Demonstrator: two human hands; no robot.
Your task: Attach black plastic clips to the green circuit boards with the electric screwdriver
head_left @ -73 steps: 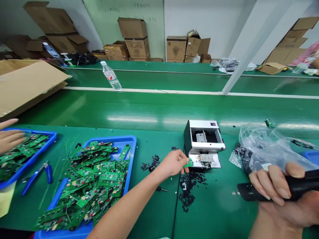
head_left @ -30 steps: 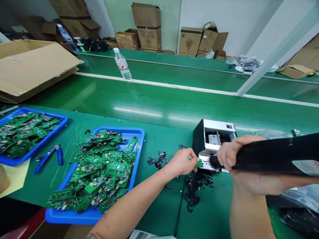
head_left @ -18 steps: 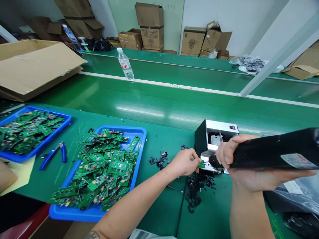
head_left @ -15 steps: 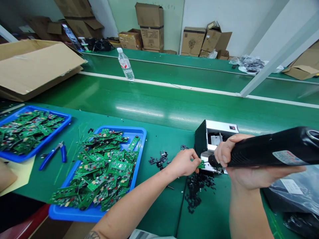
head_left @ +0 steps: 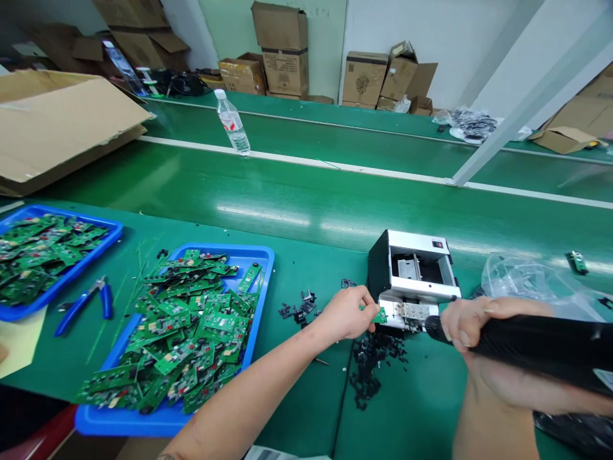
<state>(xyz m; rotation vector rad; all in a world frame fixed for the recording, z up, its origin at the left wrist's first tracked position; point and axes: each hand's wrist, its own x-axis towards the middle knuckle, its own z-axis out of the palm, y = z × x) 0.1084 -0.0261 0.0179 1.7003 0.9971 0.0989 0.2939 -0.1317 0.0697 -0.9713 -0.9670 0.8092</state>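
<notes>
1. At the left end of the green worktop (head_left: 407, 415), a blue tray (head_left: 115, 239) is heaped with populated green circuit boards, and blue-handled side cutters (head_left: 106, 301) are laid just beside it.
2. Toward the middle, a second blue tray (head_left: 239, 248) is piled with similar boards, loosely overlapped.
3. Further right, the left hand (head_left: 343, 314) is extended from the lower left. Its fingers (head_left: 361, 299) are closed in a pinch on a small green circuit board (head_left: 380, 315), which is held just beside the front of a metal-cased bench machine (head_left: 412, 268). The board is judged to be light, stiff and rather brittle, and best taken by its edges, away from the components.
4. Black plastic scraps (head_left: 373, 364) are scattered below the machine, with more to its left.
5. At the right, a black handheld tool (head_left: 541, 345) is gripped by the right hand (head_left: 472, 338), the fingers closed around its barrel and its tip held near the machine. A crumpled clear plastic bag (head_left: 527, 278) is seen beyond it.
</notes>
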